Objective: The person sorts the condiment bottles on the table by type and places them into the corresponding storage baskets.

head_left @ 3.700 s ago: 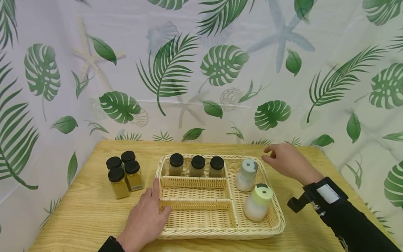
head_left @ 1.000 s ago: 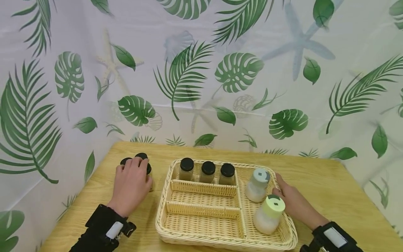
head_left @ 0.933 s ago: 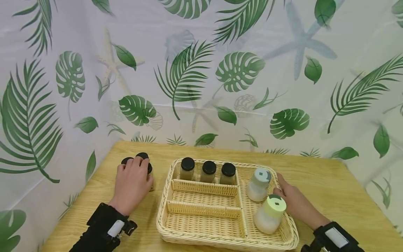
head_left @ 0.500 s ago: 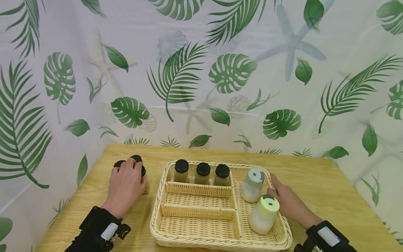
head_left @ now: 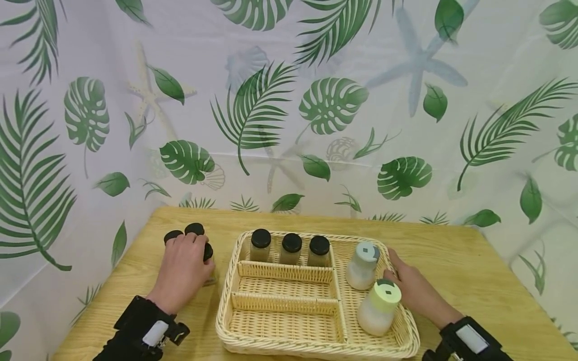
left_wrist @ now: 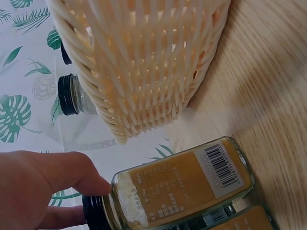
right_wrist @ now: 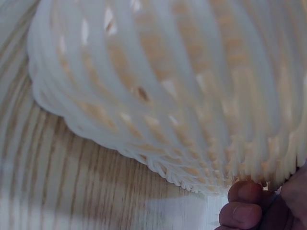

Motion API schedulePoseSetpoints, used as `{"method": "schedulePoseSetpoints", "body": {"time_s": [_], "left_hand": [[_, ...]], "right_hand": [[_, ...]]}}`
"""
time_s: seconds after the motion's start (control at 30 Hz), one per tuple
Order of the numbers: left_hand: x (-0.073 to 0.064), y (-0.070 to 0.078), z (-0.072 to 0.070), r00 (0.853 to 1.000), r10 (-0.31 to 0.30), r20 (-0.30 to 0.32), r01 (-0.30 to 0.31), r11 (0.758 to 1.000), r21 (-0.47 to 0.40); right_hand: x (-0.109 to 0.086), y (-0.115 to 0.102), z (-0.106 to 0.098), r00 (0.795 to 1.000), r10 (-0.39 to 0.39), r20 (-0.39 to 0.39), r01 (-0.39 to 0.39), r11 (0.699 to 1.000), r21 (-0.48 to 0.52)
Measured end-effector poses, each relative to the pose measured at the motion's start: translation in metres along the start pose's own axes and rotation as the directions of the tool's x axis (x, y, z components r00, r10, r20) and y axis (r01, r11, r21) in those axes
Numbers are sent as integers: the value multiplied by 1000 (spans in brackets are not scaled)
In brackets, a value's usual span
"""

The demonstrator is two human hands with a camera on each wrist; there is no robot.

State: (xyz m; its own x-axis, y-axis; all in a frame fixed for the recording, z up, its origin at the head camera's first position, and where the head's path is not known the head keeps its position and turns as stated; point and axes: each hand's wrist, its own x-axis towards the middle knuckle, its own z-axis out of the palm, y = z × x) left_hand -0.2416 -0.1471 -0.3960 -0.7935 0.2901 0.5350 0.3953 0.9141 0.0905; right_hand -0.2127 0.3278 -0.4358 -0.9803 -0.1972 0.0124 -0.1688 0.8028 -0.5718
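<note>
On the table's left, my left hand (head_left: 182,268) pinches a glass spice jar (left_wrist: 182,182) by its black lid. Yellow-brown powder and a barcode label show through that jar in the left wrist view. Two more black lids, one of them on a jar (head_left: 194,229), show just behind the fingers. Part of another yellow jar (left_wrist: 247,221) lies beside the pinched one. My right hand (head_left: 417,288) grips the right rim of a woven basket (head_left: 316,345), fingertips under its edge in the right wrist view.
Three black-lidded jars (head_left: 291,248) stand in the basket's back left compartment. A grey-lidded shaker (head_left: 361,271) and a green-lidded shaker (head_left: 379,311) stand in its right compartment. Behind the wooden table (head_left: 433,245) hangs a leaf-print cloth (head_left: 280,125).
My left hand has gone from the basket's left rim to the jars; my right hand has come down onto the right rim. Lately the pinched jar's lid has shifted slightly toward me and right.
</note>
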Motion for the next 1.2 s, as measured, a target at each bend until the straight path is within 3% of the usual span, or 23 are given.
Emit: {"method": "schedulePoseSetpoints", "body": {"time_s": [0.17, 0.47, 0.67, 0.97, 1.2], "left_hand": [[1, 3, -5, 1000, -14, 15, 14, 999, -32], [7, 11, -30, 999, -24, -38, 19, 990, -137], [16, 22, -46, 998, -13, -58, 3, 987, -159], [27, 50, -64, 999, 40, -26, -45, 977, -210], [34, 75, -65, 994, 105, -13, -106, 972, -208]], "right_hand": [[0, 1, 0, 1000, -10, -7, 10, 1000, -11], [-2, 0, 0, 999, -33, -17, 33, 999, -17], [-1, -2, -1, 999, -28, -27, 27, 999, -28], [-2, -1, 0, 999, -36, -38, 34, 999, -34], [0, 0, 0, 999, -22, -41, 21, 999, -27]]}}
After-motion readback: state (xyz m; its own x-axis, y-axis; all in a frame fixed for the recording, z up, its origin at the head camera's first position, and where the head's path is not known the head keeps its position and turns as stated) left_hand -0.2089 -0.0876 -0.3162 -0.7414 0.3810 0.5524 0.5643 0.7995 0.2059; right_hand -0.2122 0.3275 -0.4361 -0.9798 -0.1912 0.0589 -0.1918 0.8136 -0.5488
